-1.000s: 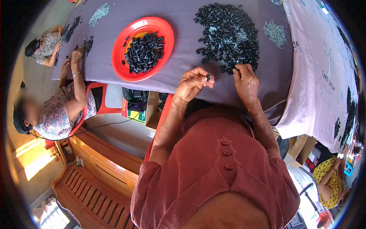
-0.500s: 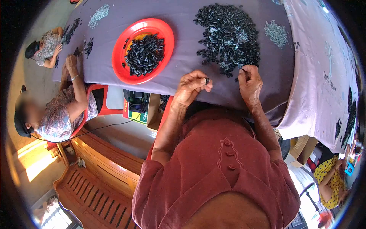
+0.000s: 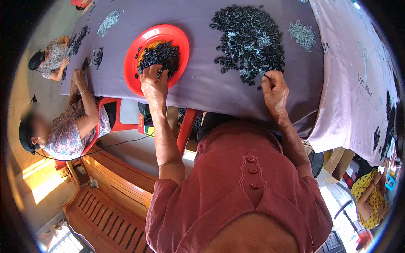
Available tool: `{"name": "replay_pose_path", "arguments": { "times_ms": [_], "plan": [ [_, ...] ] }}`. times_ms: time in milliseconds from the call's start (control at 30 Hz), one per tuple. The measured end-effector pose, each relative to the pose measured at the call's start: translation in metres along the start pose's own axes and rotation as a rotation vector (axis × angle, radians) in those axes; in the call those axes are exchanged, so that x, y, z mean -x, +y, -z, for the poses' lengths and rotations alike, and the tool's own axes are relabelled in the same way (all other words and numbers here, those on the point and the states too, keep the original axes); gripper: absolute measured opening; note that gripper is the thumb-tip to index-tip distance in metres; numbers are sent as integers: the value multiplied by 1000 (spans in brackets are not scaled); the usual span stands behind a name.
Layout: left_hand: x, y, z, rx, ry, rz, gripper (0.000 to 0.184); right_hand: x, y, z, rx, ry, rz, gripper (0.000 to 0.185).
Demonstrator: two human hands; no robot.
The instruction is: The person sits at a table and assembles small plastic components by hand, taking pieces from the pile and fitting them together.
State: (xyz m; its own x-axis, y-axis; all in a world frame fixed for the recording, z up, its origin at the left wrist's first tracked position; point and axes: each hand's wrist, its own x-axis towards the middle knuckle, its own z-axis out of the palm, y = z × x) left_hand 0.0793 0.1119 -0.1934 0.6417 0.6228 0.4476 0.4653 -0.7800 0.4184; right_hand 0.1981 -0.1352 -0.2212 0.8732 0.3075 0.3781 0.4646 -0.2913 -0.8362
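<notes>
Left hand [image 3: 153,86] over red plate [image 3: 184,49], right hand [image 3: 275,89] at black pile [image 3: 249,40] (grips unclear; cannot tell what either holds). Bumping plate could spill pieces [image 3: 162,54].

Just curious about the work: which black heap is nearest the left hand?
The black heap in the red plate; the other black heaps on the purple cloth have none.

Plate [image 3: 130,59] on the cloth [image 3: 202,55], heap of parts [image 3: 251,42] to its right
</notes>
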Motion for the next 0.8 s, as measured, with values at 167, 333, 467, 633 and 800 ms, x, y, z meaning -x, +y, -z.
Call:
{"name": "replay_pose_path", "arguments": {
  "times_ms": [167,333,467,633,800],
  "plan": [
    [2,30,-17,106,23,-218,14,-2,-1,0,40,-58,22,10],
    [5,70,-59,219,-146,-385,14,-4,2,0,36,-70,34,10],
    [7,83,-73,90,-227,-406,15,-5,-3,1,82,-77,42,10],
    [9,79,-82,86,-206,-490,9,-5,2,-1,95,-67,84,10],
    [20,82,-76,215,-214,-401,13,-6,2,-1,85,-77,47,11]
  ]
}}
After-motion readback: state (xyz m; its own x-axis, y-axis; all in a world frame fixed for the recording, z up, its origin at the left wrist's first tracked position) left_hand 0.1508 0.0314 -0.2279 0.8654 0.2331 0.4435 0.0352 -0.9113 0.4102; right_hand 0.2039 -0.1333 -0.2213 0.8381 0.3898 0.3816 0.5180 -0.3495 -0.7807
